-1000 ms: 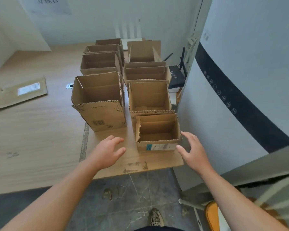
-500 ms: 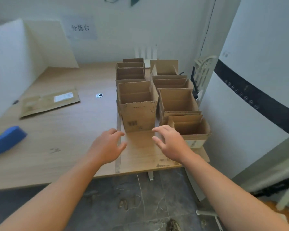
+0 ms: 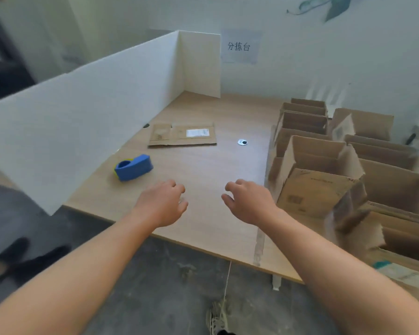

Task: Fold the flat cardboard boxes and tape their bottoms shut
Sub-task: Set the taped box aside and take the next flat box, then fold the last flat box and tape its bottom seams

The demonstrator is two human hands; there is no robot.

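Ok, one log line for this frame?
left hand: empty, over table | right hand: empty, over table | tape dispenser: on table, untouched | flat box: unfolded, far side | folded boxes: right

Head view, down over table.
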